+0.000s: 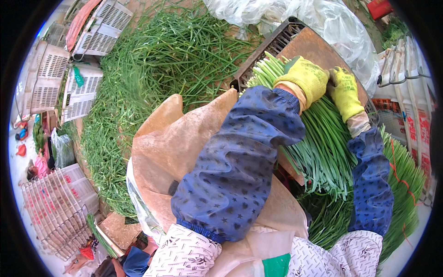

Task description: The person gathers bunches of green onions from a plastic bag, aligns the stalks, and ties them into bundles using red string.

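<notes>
Our bundle of leafy stalks (320,143) lies slantwise on a rust-brown board (310,46), its pale, smooth, round stems at the upper end and its flat, glossy green blades fanning out below. Our left hand (307,81), in a yellow knit glove, curves over the stems; our gloved right hand (345,92) bends its fingers just beside it. Fingertips are hidden, so we cannot tell how firmly either grips. Crinkled clear plastic (348,34) bunches beyond the board.
</notes>
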### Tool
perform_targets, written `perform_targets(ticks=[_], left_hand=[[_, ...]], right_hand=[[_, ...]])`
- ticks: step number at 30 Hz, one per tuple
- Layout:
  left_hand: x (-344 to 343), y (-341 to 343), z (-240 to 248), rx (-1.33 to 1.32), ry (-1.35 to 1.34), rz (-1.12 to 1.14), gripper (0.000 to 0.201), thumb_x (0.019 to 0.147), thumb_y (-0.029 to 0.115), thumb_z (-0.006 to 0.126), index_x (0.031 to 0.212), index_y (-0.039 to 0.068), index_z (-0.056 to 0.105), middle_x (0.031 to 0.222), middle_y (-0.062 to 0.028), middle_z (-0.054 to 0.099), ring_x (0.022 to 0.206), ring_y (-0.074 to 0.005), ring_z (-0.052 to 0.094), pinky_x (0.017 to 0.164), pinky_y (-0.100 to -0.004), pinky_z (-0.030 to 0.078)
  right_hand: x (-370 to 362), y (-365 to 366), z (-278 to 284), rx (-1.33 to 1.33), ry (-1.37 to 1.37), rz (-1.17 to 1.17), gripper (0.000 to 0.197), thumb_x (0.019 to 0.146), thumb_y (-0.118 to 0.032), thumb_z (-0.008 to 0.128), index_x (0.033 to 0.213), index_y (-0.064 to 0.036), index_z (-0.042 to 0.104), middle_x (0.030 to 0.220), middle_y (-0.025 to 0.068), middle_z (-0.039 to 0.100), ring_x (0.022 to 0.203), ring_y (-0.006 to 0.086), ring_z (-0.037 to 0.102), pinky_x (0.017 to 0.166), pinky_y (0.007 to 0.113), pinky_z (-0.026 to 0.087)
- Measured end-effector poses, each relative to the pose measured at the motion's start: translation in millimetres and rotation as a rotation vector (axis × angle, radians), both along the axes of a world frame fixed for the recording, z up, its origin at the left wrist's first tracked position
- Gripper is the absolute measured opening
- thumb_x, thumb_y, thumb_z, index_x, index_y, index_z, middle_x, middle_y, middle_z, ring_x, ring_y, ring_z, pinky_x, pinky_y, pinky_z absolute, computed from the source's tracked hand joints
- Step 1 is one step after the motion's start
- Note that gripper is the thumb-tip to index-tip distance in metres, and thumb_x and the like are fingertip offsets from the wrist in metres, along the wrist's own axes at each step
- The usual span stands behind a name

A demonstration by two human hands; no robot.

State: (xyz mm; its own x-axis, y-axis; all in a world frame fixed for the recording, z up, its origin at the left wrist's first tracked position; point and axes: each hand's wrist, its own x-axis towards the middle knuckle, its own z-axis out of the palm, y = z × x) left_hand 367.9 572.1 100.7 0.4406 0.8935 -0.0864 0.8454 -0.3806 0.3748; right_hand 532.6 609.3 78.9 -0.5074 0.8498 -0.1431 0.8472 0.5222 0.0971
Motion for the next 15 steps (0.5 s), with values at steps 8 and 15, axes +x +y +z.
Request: perform_targets(ticks=[8, 15], left_hand=[[-6.2, 2.0, -3.3, 0.032, -0.187, 0.088, 0.025, 0.085, 0.025, 0.055, 0.106, 0.011, 0.061, 0.094, -0.0158, 0.066, 0.090, -0.0334, 0.063, 0.080, -0.0428, 0.048], [-5.6, 4.9, -3.4, -0.003, -0.147, 0.145, 0.024, 0.083, 0.024, 0.057, 0.103, 0.011, 0.060, 0.093, -0.0154, 0.066, 0.091, -0.0343, 0.062, 0.080, -0.0430, 0.048]], right_hand=[[29.9, 19.4, 15.6, -0.329, 0.737, -0.527, 0.018, 0.081, -0.007, 0.061, 0.099, -0.0071, 0.063, 0.083, 0.0021, 0.064, 0.059, 0.0071, 0.052, 0.052, 0.023, 0.044], [-12.9, -8.4, 7.0, -0.111, 0.247, -0.027, 0.034, 0.078, -0.015, 0.065, 0.111, -0.0077, 0.058, 0.115, 0.0126, 0.058, 0.098, 0.0346, 0.059, 0.084, 0.038, 0.047]])
